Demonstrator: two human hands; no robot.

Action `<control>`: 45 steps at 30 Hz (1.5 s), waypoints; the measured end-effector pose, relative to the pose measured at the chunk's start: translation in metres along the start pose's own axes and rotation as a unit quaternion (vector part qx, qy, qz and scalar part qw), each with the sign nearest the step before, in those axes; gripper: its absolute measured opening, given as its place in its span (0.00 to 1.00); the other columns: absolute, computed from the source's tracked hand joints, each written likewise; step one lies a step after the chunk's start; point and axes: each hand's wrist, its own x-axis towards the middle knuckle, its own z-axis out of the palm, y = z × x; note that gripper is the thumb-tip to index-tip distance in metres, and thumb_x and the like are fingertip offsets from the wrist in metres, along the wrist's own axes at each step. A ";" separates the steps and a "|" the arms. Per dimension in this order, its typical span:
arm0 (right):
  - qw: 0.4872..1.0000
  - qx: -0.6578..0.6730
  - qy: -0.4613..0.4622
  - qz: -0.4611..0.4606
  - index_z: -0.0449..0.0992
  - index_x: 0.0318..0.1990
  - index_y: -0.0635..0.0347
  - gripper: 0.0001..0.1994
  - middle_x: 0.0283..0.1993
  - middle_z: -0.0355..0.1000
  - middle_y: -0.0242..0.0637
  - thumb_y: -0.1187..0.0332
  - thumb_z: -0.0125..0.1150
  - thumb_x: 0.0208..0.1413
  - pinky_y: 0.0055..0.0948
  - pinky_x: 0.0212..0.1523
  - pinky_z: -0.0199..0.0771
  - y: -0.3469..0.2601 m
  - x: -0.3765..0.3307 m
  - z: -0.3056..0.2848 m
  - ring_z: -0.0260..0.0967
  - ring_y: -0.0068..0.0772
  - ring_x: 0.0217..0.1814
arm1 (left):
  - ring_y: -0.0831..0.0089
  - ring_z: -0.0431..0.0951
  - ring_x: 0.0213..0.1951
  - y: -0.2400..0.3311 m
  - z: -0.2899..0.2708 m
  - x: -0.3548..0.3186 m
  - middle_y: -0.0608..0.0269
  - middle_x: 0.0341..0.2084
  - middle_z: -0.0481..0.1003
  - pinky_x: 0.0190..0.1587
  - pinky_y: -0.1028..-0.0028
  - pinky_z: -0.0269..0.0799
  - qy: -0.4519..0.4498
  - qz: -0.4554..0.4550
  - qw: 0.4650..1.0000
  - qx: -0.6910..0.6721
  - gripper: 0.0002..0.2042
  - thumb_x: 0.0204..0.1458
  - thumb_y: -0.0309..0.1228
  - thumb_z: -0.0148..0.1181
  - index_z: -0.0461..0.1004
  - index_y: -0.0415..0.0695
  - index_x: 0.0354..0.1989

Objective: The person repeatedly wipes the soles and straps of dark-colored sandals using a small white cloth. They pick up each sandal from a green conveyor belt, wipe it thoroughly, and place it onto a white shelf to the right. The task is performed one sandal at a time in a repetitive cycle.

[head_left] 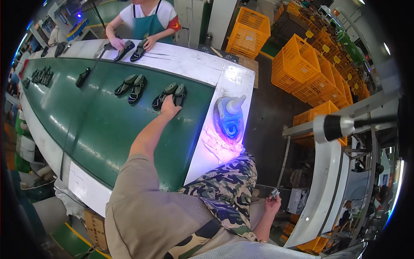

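My left hand (169, 106) reaches out over the green conveyor belt (99, 125) and rests on a pair of dark shoes (169, 95), gripping the shoe on the right. My right hand (272, 202) hangs low at my right side, away from the belt, with its fingers closed on a small grey object (274, 193). A second pair of dark shoes (131, 87) lies further left on the belt. I wear a beige shirt and camouflage trousers.
A blue and white bottle-shaped tool (230, 117) glows purple on the white belt border. Across the belt a person in a green apron (148, 21) handles two shoes (131, 49). More shoes (41, 77) lie at far left. Orange crates (302, 64) stack at right.
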 end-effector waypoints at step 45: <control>0.994 -0.009 -0.111 -0.009 0.75 0.39 0.52 0.07 0.36 0.75 0.31 0.63 0.62 0.56 0.39 0.37 0.69 -0.019 0.040 0.151 0.71 0.33 0.37 | 0.43 0.49 0.71 -0.108 -0.072 -0.179 0.43 0.69 0.51 0.70 0.50 0.47 -0.061 0.074 0.988 0.124 0.30 0.41 0.34 0.66 0.70 0.44 0.57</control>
